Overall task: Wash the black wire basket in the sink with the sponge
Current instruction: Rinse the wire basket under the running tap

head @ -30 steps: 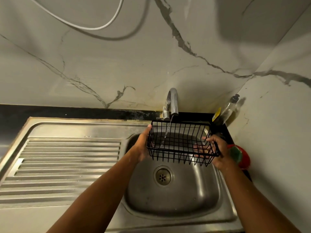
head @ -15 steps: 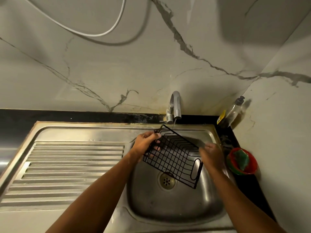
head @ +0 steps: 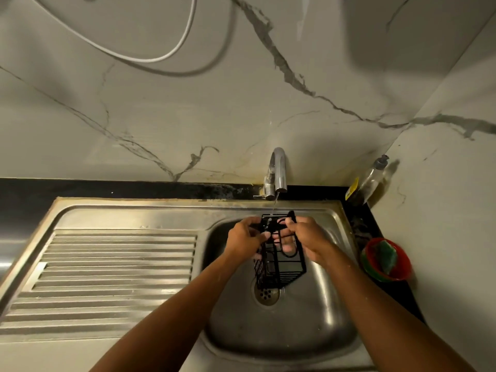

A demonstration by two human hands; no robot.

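In the head view, both hands are holding the black wire basket on end over the sink. Its lower end is hanging just above the drain and its upper end is sitting under a thin stream from the tap. The left hand is curling its fingers round the upper left wires. The right hand is gripping the upper right edge, with fingertips showing through the mesh. This looks like a rinse, and doing it well probably means turning the basket slowly so the narrow stream reaches every wire. It also means holding it low in the basin so splashes are landing inside. One firm hand could be freeing the other for the sponge. The basket itself is carrying nothing. The sponge, green, is lying in a red bowl on the dark counter right of the sink, well apart from either hand. A clear soap bottle is standing in the corner behind it, and how full it is cannot be told.
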